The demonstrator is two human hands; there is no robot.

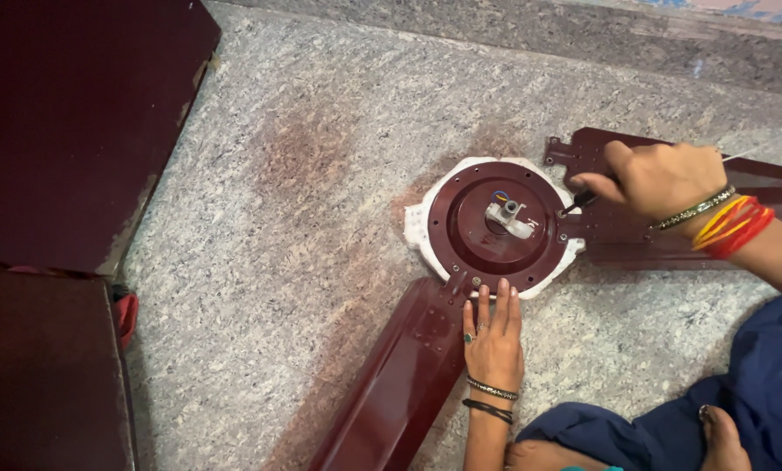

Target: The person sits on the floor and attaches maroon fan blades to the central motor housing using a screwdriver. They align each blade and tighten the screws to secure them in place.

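A dark maroon ceiling fan motor (498, 225) lies upside down on a white foam pad (418, 227) on the stone floor. One maroon blade (391, 384) runs toward the lower left, another blade (622, 228) to the right. My left hand (492, 336) rests flat, fingers apart, on the near blade's bracket beside a screw. My right hand (657, 181) is shut on a screwdriver (580, 201), whose tip meets a screw at the right blade's bracket on the motor rim.
Dark maroon wooden furniture (77, 113) fills the left side, with a red cloth (126, 316) at its edge. My legs in blue clothing (670, 427) are at the lower right. A grey stone step (583, 35) runs along the top.
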